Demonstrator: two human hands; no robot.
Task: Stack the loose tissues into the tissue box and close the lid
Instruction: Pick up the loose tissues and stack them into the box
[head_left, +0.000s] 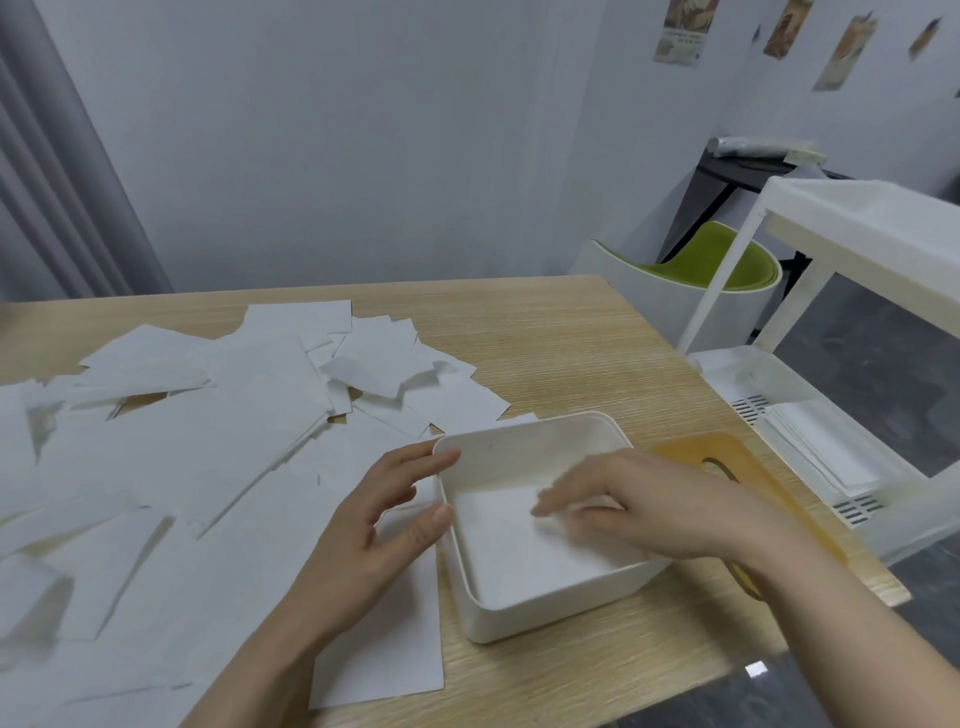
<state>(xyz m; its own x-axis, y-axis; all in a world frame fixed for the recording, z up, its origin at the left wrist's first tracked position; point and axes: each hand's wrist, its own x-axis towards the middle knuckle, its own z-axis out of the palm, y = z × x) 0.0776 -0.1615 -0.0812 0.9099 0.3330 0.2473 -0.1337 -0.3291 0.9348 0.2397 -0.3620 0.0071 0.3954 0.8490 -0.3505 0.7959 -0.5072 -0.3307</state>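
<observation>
An open white tissue box (524, 621) stands on the wooden table near its right front. White tissues (524, 551) lie flat inside it. My right hand (639, 501) reaches into the box from the right, fingers straight and spread, pressing down on those tissues. My left hand (384, 514) hovers at the box's left wall, fingers relaxed and apart, holding nothing; its thumb tip is at the rim. Loose white tissues (208, 441) cover the table's left half. An orange-tan lid (727, 457) with a slot lies behind the right hand, beside the box.
The wooden table (561, 343) ends just right of the lid. A white plastic shelf cart (841, 436) with folded tissues stands off the right edge. A green and white chair (717, 275) is behind the table's far right corner.
</observation>
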